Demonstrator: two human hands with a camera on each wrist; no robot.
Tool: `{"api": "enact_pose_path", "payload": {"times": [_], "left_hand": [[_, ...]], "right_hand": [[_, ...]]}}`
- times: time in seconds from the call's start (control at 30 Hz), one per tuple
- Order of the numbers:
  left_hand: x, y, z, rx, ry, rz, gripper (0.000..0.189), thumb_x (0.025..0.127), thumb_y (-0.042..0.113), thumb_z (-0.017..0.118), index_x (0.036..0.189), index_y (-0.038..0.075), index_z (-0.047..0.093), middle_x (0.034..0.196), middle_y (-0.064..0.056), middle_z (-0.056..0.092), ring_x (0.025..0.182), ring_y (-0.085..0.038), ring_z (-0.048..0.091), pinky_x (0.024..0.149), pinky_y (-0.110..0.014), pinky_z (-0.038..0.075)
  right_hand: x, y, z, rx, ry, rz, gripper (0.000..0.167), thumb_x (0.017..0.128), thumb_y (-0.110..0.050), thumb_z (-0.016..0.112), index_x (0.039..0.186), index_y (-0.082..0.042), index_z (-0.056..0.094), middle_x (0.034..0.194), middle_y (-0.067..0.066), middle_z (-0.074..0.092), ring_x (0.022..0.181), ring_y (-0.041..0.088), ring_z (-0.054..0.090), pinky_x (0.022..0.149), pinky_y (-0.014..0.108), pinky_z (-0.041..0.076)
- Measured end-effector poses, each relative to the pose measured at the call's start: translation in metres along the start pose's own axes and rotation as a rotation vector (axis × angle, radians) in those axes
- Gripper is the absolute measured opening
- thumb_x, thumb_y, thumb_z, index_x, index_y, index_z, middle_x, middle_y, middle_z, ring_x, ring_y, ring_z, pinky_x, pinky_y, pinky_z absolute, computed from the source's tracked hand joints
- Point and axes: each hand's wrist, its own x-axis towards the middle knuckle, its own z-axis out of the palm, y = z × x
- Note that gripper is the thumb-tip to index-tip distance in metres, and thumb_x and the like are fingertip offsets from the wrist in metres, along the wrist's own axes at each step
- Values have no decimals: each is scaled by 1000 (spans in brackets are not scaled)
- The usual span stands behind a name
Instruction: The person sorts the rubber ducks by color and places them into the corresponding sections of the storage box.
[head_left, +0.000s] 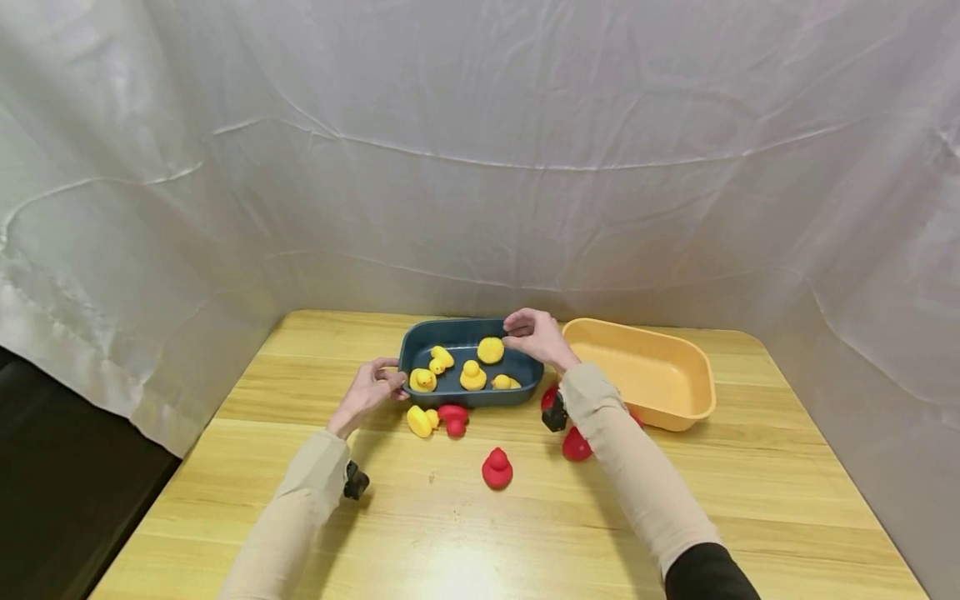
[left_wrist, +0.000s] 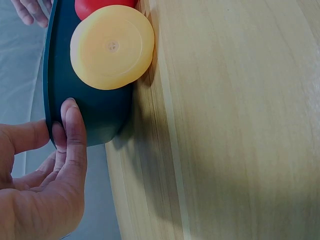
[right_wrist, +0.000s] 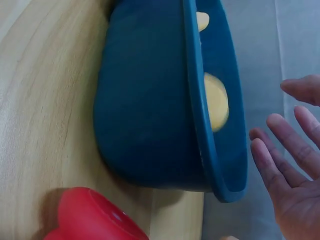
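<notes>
On tbl (head_left: 750,475) — blue tray (head_left: 487,399), lengthwise L-R

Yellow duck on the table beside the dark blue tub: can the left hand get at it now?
Probably yes, though the left hand pinches the rim of the dark blue tub and would likely need to let go first. The yellow duck lies nearby, with nothing visible between hand and duck.

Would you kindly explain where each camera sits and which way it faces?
Head: head-worn, facing forward and down at the blue bin and rubber ducks; sleeves, left hand and right hand show.
Left wrist: on that wrist, facing the blue bin's outer wall; the left hand pinching the rim shows, plus right-hand fingers.
Right wrist: likewise, facing the blue bin's other end; the right hand shows.
Both wrist views share the blue bin.
</notes>
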Motion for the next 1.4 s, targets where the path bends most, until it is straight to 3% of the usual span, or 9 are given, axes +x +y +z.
{"api": "enact_pose_path", "payload": {"times": [0.17, 0.27, 0.37, 0.6, 0.8, 1.13, 1.4], "left_hand": [[0, 1, 0, -4, -3, -2, 49, 101, 3, 54, 143, -16, 38, 98, -18, 66, 71, -8, 68, 82, -37, 64], [0, 1, 0, -2, -3, -2, 49, 101, 4, 54, 143, -16, 38, 98, -18, 66, 71, -8, 68, 82, -36, 64], [0, 1, 0, -1, -3, -2, 49, 101, 4, 54, 144, -16, 38, 99, -19, 66, 72, -8, 68, 82, -36, 64], [-1, 2, 0, -3, -5, -3, 49, 101, 3, 54, 143, -16, 38, 98, -19, 66, 72, -8, 68, 82, -37, 64], [0, 1, -1, -6, -4, -4, 49, 101, 3, 54, 143, -16, 38, 97, -18, 66, 71, -8, 67, 82, -36, 64], [0, 2, -1, -5, -6, -3, 49, 101, 2, 54, 143, -17, 38, 97, -19, 67, 71, -8, 68, 83, -38, 64], [-1, 2, -2, -4, -4, -4, 49, 101, 3, 55, 143, -16, 39, 96, -17, 68, 72, -10, 69, 83, -39, 64]], "right_hand": [[-9, -6, 1, 25, -32, -63, 28, 88, -1, 73, 114, 7, 67, 113, 29, 70, 101, 36, 69, 90, 33, 59], [-18, -10, 5, 31, -94, -106, 25, 88, -1, 73, 112, 7, 68, 110, 28, 71, 98, 35, 70, 83, 21, 57], [-27, -15, 12, 48, -162, -141, 22, 89, 0, 72, 109, 7, 69, 107, 29, 72, 96, 33, 72, 80, 17, 57], [-45, -26, 33, -3, -344, -186, 22, 91, -4, 71, 111, 6, 69, 107, 23, 74, 96, 23, 72, 88, 24, 60], [-51, -29, 50, 12, -495, -210, 31, 93, -1, 67, 123, 8, 65, 117, 22, 73, 109, 32, 70, 96, 26, 59], [-51, -34, 64, -7, -535, -198, 39, 95, -4, 66, 132, 7, 60, 126, 21, 69, 119, 32, 66, 104, 31, 55], [-48, -37, 75, -36, -555, -271, 41, 95, -6, 67, 133, 7, 59, 130, 20, 68, 122, 31, 65, 108, 36, 53]]}}
